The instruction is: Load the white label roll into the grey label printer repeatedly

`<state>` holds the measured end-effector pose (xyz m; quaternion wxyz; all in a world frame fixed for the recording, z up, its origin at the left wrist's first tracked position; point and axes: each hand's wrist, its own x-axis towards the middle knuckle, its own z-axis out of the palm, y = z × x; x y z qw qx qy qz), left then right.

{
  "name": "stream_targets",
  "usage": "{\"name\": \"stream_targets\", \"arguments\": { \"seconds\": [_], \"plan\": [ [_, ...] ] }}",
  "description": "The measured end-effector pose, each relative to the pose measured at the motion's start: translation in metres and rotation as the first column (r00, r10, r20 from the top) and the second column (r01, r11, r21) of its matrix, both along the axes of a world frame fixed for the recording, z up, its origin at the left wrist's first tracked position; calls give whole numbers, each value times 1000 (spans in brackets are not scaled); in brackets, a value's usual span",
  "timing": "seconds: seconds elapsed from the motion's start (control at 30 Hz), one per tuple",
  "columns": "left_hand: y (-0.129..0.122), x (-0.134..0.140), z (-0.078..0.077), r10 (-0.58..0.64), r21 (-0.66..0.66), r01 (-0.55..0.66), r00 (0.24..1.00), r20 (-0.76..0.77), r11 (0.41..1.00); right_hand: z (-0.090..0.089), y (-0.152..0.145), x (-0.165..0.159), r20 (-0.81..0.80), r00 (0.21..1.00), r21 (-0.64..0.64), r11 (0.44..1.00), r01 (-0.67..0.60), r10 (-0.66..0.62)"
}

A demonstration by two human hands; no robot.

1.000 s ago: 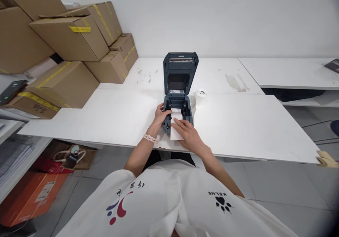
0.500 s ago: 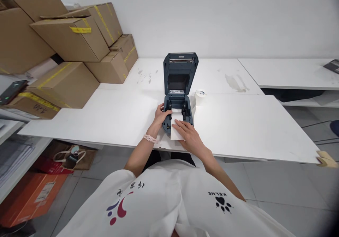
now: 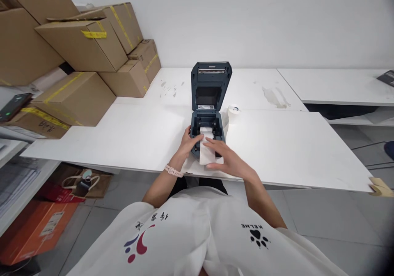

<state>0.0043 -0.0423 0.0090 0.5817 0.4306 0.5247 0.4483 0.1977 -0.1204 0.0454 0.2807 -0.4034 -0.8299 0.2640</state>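
White label paper (image 3: 207,152) runs out of the front of a dark blue printer (image 3: 207,126), whose lid stands open and upright near the front edge of the white tabletop (image 3: 292,144). The left hand (image 3: 188,142) curls against the printer's left side, fingers touching the paper's edge. The right hand (image 3: 226,157) lies flat and open over the paper's right part, fingers stretched, pressing rather than gripping. A small roll of tape (image 3: 233,112) sits just right of the printer. Cardboard boxes (image 3: 76,62) are stacked well off to the left.
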Motion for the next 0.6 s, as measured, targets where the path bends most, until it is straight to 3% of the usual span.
{"name": "stream_targets", "arguments": {
  "seconds": [0.03,0.1,0.17,0.23,0.3,0.4,0.5,0.6],
  "plan": [
    [-9,-1,1,-28,1,28,1000,1,1000,8,10,6,-82,996,10,1000,26,-25],
    [-22,-3,1,-86,-27,87,996,18,996,20,41,19,-268,947,77,976,204,-177],
    [-30,-5,0,-126,-58,127,992,24,990,28,87,29,-435,828,87,899,428,-352],
    [-32,-8,0,-153,-57,153,988,12,987,33,139,36,-522,736,2,862,506,-431],
    [-31,-11,1,-173,-43,172,985,-14,984,37,186,38,-548,697,-110,866,488,-462],
    [-31,-12,4,-180,-49,177,982,-63,983,46,228,32,-593,695,-249,914,321,-406],
    [-31,-13,4,-197,-36,195,980,-42,980,55,229,22,-639,687,-260,938,228,-345],
    [-31,-16,-1,-217,-1,217,976,9,976,56,199,16,-725,625,-198,957,211,-288]
  ]
}}
